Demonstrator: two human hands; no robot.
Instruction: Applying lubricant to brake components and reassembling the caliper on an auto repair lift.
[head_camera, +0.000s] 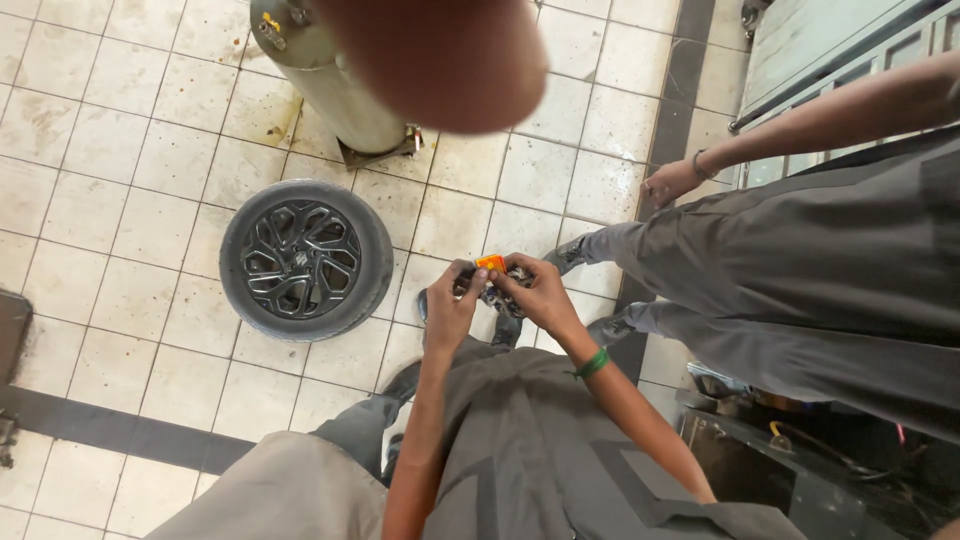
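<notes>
My left hand (449, 305) and my right hand (533, 292) meet in front of my chest, both gripping a small dark part with an orange piece (491, 263) on top. The part is mostly hidden by my fingers. A green band (592, 364) circles my right wrist. I wear grey work clothes (520, 450), and I stand over a tiled floor.
A car wheel with a black rim (305, 260) lies flat on the white tiles at left. A metal cylinder on a base (335, 85) stands behind it. Another person in grey (800, 270) stands close on the right, hand (670, 182) hanging. Dark equipment (790, 460) fills the lower right.
</notes>
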